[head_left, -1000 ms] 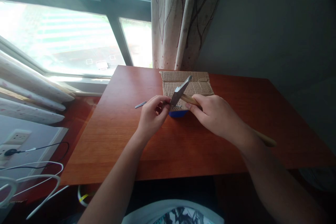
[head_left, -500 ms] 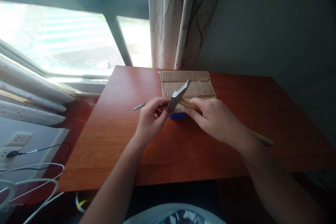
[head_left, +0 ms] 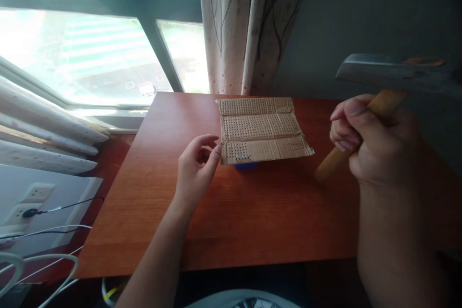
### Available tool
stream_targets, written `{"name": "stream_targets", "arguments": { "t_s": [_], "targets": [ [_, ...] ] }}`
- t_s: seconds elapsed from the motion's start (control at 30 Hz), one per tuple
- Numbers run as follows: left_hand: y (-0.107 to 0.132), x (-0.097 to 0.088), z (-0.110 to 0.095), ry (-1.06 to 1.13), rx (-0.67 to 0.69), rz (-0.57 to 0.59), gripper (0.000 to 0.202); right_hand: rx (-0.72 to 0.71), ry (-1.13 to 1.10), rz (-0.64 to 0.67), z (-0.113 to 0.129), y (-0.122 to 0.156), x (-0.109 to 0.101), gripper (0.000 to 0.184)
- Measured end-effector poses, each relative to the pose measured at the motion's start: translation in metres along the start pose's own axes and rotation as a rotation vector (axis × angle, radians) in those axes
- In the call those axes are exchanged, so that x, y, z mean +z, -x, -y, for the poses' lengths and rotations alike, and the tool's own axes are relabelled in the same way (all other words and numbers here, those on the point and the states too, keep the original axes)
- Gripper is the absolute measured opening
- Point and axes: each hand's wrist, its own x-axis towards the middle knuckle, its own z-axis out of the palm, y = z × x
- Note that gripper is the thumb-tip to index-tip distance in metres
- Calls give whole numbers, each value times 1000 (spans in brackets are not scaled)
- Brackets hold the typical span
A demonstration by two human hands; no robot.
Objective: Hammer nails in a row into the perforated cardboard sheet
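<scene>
A flattened brown cardboard sheet (head_left: 260, 126), punched with rows of small holes, rests over a blue object (head_left: 246, 165) on the table. A short row of small metal nails (head_left: 243, 157) stands near its front left corner. My left hand (head_left: 197, 166) is at the sheet's left edge, thumb and curled fingers closed on it. To the right, my right hand (head_left: 371, 139) grips a hammer (head_left: 335, 161) by its wooden handle, raised well above the table. The metal head is tilted across the top and blurred.
The reddish-brown wooden table (head_left: 252, 221) stands by a window (head_left: 90, 57) and a patterned curtain (head_left: 231, 29). White cables (head_left: 68, 257) and a wall socket (head_left: 38, 193) are at the lower left, beyond the table's edge.
My right hand has swung the hammer up and to the right, away from the cardboard. My left hand has shifted slightly left. The loose metal nails left of the sheet are no longer visible.
</scene>
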Motion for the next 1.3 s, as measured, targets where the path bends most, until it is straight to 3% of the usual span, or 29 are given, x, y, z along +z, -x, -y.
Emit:
{"name": "stream_targets", "arguments": {
  "t_s": [0.17, 0.37, 0.77, 1.03, 1.3],
  "targets": [
    [-3, 4, -2, 237, -214, 106, 38, 59, -11, -62, -12, -4, -10, 24],
    [-4, 7, -1, 314, -339, 196, 29, 58, 9, -67, -19, 0, -9, 26],
    [-4, 6, -1, 374, -367, 194, 24, 76, -2, -55, -24, -3, -5, 30],
    [-3, 8, 0, 202, -238, 71, 20, 76, 1, -61, -24, -2, -6, 29],
    [-3, 8, 3, 211, -236, 77, 23, 72, 3, -59, -25, -2, -5, 28]
  ]
}}
